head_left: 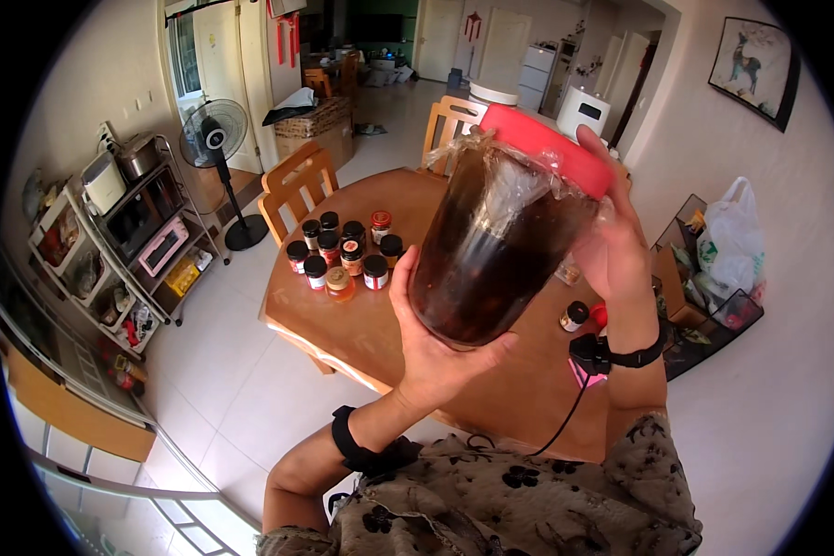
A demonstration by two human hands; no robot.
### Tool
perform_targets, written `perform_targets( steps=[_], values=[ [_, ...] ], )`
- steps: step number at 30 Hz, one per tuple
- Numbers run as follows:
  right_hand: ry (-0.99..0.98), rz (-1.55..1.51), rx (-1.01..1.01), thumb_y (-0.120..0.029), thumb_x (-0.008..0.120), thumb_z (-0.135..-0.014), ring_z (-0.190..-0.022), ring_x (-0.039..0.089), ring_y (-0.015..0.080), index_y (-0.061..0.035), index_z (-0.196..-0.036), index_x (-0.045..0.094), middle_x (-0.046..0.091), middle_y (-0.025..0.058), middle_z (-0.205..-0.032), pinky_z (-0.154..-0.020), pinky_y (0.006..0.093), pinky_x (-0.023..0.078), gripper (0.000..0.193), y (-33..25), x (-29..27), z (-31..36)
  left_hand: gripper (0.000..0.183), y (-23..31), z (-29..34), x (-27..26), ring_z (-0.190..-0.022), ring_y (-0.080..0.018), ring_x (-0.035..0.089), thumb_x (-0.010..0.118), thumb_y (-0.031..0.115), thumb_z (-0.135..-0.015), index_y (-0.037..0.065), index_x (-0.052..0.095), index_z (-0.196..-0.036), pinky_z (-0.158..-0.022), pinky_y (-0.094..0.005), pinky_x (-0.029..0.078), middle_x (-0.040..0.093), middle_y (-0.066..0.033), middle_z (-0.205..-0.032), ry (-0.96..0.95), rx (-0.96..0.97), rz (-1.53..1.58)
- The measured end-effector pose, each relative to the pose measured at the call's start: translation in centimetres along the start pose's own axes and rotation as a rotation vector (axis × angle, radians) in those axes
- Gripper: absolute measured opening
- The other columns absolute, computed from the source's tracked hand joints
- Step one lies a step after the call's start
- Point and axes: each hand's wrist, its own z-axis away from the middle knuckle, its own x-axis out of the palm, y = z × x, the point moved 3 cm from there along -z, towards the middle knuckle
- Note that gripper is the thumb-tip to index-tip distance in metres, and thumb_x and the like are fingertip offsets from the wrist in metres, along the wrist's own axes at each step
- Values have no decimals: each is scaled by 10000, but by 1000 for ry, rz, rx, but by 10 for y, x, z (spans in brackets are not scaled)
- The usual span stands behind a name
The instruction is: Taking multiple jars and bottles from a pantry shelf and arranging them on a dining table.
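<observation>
A large clear jar [500, 255] of dark brown contents is held up, tilted, above the wooden table. Its red lid [547, 148] sits on top, with crinkled plastic film sticking out beneath the rim. My left hand [440, 357] supports the jar from below, its fingers wrapped round the lower side. Up at the lid's right edge, my right hand [612, 236] grips the lid and upper side; some of its fingers are hidden behind. Beyond my left hand, several small dark-lidded jars [350, 250] stand grouped on the table, with an amber jar [340, 284] at their near edge.
A small black-lidded jar [574, 316] stands on the table's right side, near a pink item [587, 373]. Wooden chairs [298, 185] border the table [371, 324]. Left are a standing fan [215, 139] and a shelf rack [148, 227]; at right, a black rack holds a white plastic bag [734, 236].
</observation>
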Motion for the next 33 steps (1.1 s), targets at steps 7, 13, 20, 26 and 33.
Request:
perform_targets(
  steps=[7,13,20,26,33],
  values=[
    [80,-165,-71,-314,893,-454,-1248,366,261,-78,-1416,113,351,113,-1360,-1051,409,290,1261,22,13,10,1120,-12,5,-5,-1230,-258,345,817,54,-575,56,25,-1368,-1009,-372,337,226,-157,-1334,40,102,-341],
    [243,-113,-45,-280,818,-569,-1173,440,249,-45,-1392,176,437,120,-1279,-1005,379,346,1070,49,-22,17,1144,-39,11,-2,-1238,-286,336,854,125,-566,45,46,-1372,-1020,-377,317,229,-181,-1339,20,85,-265],
    [448,-77,-3,-191,755,-593,-1092,488,229,-33,-1323,308,484,111,-1192,-939,367,407,871,71,-107,33,1060,-50,-1,-22,-1267,-329,350,813,158,-642,19,90,-1405,-984,-386,371,294,-234,-1379,-390,-81,-627],
    [633,333,-93,-89,797,-562,-1120,466,237,-50,-1337,263,405,125,-1248,-941,362,413,942,115,-150,53,1006,-44,33,-112,-1071,-260,509,760,19,-675,100,89,-1421,-823,-340,473,411,-155,-1285,-211,-328,-860],
    [797,343,30,-64,791,-609,-1144,466,250,-55,-1358,165,406,170,-1260,-953,344,414,977,218,-212,76,893,3,86,-172,-930,-192,570,616,-95,-740,103,74,-1422,-752,-269,500,463,-138,-1171,180,-540,-1007]
  ],
)
